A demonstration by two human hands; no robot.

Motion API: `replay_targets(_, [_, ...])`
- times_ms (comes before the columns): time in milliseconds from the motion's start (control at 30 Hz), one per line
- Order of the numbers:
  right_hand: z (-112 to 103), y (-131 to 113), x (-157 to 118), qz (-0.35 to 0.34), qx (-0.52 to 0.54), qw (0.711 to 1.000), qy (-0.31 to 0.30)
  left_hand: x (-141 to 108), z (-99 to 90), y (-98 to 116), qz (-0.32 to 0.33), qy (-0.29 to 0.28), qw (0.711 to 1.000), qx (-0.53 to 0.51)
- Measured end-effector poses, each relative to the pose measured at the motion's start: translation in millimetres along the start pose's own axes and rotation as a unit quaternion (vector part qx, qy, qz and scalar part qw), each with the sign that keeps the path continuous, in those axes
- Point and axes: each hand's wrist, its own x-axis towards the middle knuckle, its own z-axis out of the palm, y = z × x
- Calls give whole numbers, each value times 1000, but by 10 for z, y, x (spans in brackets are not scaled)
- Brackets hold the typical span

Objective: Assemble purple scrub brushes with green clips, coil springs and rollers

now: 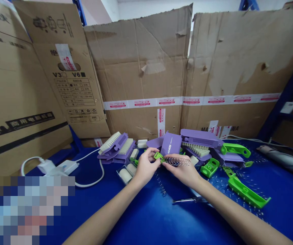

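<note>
Two bare hands meet over a blue table (159,221), fingertips nearly together. The left hand (145,166) is closed in a pinch, thumb and fingers clamped on a small green piece (158,156). The right hand (183,172) draws thumb and fingers together around the end of a wire coil (178,161), beside the green piece; the coil extends back over that hand. Below them, a second coil (161,183) lies near a metal-tipped tool (188,200), while purple brushes (119,148) and a green handle (248,192) rest farther out.
</note>
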Motion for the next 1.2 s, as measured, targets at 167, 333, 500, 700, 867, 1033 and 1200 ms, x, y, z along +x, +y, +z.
replay_targets(167, [-1,38,15,54,22,998,16,-20,28,-10,-28,-6,999,-29])
replay_targets(333, [-5,35,13,76,38,996,17,-16,43,-15,-38,7,999,-35])
replay_targets(500, [-21,8,26,63,4,998,25,-21,53,10,-50,14,998,-47])
replay_targets(700, [-26,-10,22,63,-5,998,23,-28,53,12,-39,7,999,-35])
replay_targets(867, [-24,-10,18,67,0,997,24,-19,39,-28,-25,3,1000,-17])
replay_targets(1033, [18,27,8,63,27,997,33,-1,22,-36,18,2,1000,5])
replay_targets(1200, [64,47,-16,79,66,994,26,-6,21,-32,36,2,999,17])
